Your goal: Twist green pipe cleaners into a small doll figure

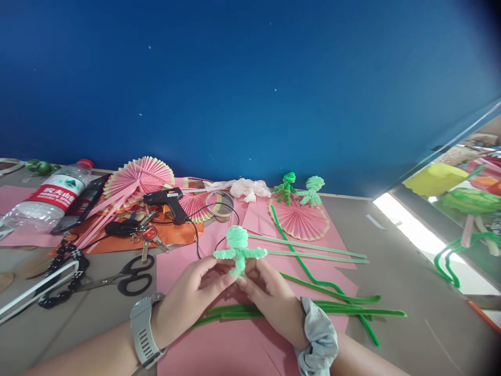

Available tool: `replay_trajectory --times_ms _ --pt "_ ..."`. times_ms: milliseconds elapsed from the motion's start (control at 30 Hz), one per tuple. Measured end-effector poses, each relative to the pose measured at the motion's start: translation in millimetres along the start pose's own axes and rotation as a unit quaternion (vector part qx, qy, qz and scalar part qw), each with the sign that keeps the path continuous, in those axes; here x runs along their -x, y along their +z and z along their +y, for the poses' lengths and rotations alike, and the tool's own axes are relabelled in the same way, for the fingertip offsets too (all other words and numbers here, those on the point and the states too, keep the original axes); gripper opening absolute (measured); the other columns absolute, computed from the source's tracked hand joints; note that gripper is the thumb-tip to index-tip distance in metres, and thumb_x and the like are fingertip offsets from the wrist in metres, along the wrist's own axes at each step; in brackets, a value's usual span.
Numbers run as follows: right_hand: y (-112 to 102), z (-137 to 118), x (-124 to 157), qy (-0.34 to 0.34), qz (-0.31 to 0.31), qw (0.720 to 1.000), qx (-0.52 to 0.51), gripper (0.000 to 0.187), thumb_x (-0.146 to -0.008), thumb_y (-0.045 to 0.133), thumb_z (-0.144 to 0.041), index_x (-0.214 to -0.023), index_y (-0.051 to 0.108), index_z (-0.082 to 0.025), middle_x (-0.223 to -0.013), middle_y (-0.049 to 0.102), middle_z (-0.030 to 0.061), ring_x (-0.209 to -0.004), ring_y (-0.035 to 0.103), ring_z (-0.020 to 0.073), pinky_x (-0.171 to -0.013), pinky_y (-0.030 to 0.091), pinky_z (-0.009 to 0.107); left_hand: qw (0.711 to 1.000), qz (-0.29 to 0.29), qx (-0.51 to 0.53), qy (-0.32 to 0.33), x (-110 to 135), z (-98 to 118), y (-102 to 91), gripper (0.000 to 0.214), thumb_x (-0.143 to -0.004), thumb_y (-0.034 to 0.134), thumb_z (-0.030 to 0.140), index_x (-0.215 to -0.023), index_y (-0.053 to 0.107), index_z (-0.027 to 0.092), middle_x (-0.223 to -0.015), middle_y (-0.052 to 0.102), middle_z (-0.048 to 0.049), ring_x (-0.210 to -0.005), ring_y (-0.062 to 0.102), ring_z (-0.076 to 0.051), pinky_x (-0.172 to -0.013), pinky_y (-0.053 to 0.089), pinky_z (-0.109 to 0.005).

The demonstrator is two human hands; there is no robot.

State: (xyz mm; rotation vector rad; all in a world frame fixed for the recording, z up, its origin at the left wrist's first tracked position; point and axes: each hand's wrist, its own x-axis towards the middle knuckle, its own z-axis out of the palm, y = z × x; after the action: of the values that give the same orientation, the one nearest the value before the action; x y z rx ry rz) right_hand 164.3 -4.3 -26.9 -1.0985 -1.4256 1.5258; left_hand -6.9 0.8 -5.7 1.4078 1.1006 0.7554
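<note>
Both hands hold a small light-green pipe-cleaner figure (pixel 239 249) upright above pink paper (pixel 219 344). My left hand (pixel 191 297), with a grey watch on the wrist, pinches the figure's lower body from the left. My right hand (pixel 270 297), a grey scrunchie at the wrist, pinches it from the right. The figure has a round wound head and two arms sticking out sideways. Its lower end is hidden between my fingertips.
Loose green pipe cleaners (pixel 332 305) lie right of my hands. Two finished green figures (pixel 299 190) stand on a pink paper fan (pixel 299 219). A black glue gun (pixel 168 201), scissors (pixel 131 277), keys (pixel 146 235), a water bottle (pixel 47 201) and more fans (pixel 136 180) crowd the left.
</note>
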Motion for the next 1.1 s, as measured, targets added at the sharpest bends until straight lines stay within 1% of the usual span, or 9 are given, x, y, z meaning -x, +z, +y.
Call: replay_trajectory --times_ms 67,133,300,467,567,733,833,967,1100 --pt "-1.4 1.0 0.7 -0.009 0.035 0.996 0.081 0.014 -0.082 0.055 -0.032 -0.083 0.052 -0.018 -0.077 0.059 0.0013 -0.068 0.056 0.0133 -0.063 0.046 0.026 0.999 0.011 -0.028 0.014 0.2 -2.4 1.8 0.023 -0.081 0.056 0.033 -0.100 0.061 0.021 -0.099 0.066 -0.0027 -0.089 0.061 -0.017 -0.079 0.049 -0.023" --pt "-2.4 1.0 0.2 -0.007 0.040 0.994 0.103 0.016 -0.082 0.055 -0.034 -0.080 0.054 -0.018 -0.073 0.056 0.0001 -0.064 0.053 0.0125 -0.060 0.045 0.024 0.999 0.014 -0.035 0.021 0.1 -3.6 3.1 0.024 -0.081 0.056 0.031 -0.103 0.061 0.021 -0.098 0.067 -0.0033 -0.086 0.062 -0.017 -0.076 0.050 -0.023" --pt "-4.1 -3.7 -3.2 0.041 0.014 0.998 0.038 0.025 -0.080 0.055 -0.043 -0.080 0.054 -0.018 -0.072 0.056 0.0004 -0.063 0.053 0.0133 -0.056 0.045 0.024 1.000 0.006 -0.021 0.017 0.7 -1.6 6.0 0.032 -0.082 0.054 0.033 -0.112 0.058 0.021 -0.105 0.065 -0.0058 -0.086 0.063 -0.018 -0.076 0.052 -0.026" --pt "-6.5 -7.6 -5.6 0.027 -0.018 0.999 0.024 0.025 -0.080 0.055 -0.045 -0.082 0.053 -0.020 -0.070 0.056 -0.0011 -0.062 0.055 0.0137 -0.059 0.046 0.026 1.000 -0.019 -0.003 0.015 1.2 -0.6 8.2 0.030 -0.082 0.053 0.033 -0.110 0.057 0.022 -0.089 0.067 -0.0039 -0.080 0.064 -0.018 -0.069 0.052 -0.025" --pt "-5.8 -7.3 -5.5 0.033 -0.027 0.999 0.008 0.026 -0.079 0.055 -0.045 -0.078 0.052 -0.019 -0.068 0.057 -0.0009 -0.062 0.056 0.0143 -0.059 0.047 0.027 1.000 -0.017 0.017 0.009 -0.2 -0.2 8.1 0.029 -0.082 0.054 0.033 -0.108 0.057 0.021 -0.087 0.066 -0.0041 -0.080 0.063 -0.018 -0.070 0.052 -0.025" --pt "-5.2 -10.7 0.4 0.033 0.019 0.999 0.026 0.024 -0.082 0.052 -0.041 -0.095 0.054 -0.021 -0.090 0.060 0.0026 -0.079 0.058 0.0165 -0.064 0.047 0.026 0.998 -0.022 0.051 0.005 0.5 -1.0 7.0 0.015 -0.080 0.056 0.030 -0.090 0.057 0.019 -0.081 0.061 -0.0017 -0.077 0.061 -0.017 -0.069 0.051 -0.025" --pt "-7.0 -13.8 1.2 0.009 0.034 0.999 0.040 0.022 -0.086 0.046 -0.041 -0.095 0.051 -0.021 -0.076 0.057 -0.0006 -0.067 0.056 0.0135 -0.059 0.045 0.024 0.999 -0.018 0.045 0.001 2.6 -2.5 7.2 0.013 -0.079 0.057 0.031 -0.083 0.056 0.019 -0.079 0.060 -0.0012 -0.075 0.061 -0.017 -0.066 0.051 -0.024" --pt "-7.6 -12.2 -2.6 -0.012 0.081 0.996 0.040 0.022 -0.085 0.048 -0.042 -0.082 0.044 -0.021 -0.060 0.046 -0.0045 -0.054 0.048 0.0106 -0.051 0.041 0.022 0.999 -0.025 0.031 0.009 3.0 0.3 7.7 0.020 -0.081 0.054 0.033 -0.096 0.057 0.020 -0.092 0.063 -0.0031 -0.086 0.060 -0.018 -0.073 0.050 -0.025" --pt "-5.6 -10.1 -2.2 0.000 0.055 0.997 0.059 0.023 -0.083 0.051 -0.042 -0.079 0.043 -0.021 -0.061 0.047 -0.0047 -0.049 0.045 0.0085 -0.045 0.039 0.020 0.998 0.056 -0.014 0.019 0.8 3.1 6.1 0.026 -0.084 0.050 0.035 -0.103 0.059 0.020 -0.104 0.064 -0.0040 -0.096 0.058 -0.020 -0.083 0.046 -0.028"
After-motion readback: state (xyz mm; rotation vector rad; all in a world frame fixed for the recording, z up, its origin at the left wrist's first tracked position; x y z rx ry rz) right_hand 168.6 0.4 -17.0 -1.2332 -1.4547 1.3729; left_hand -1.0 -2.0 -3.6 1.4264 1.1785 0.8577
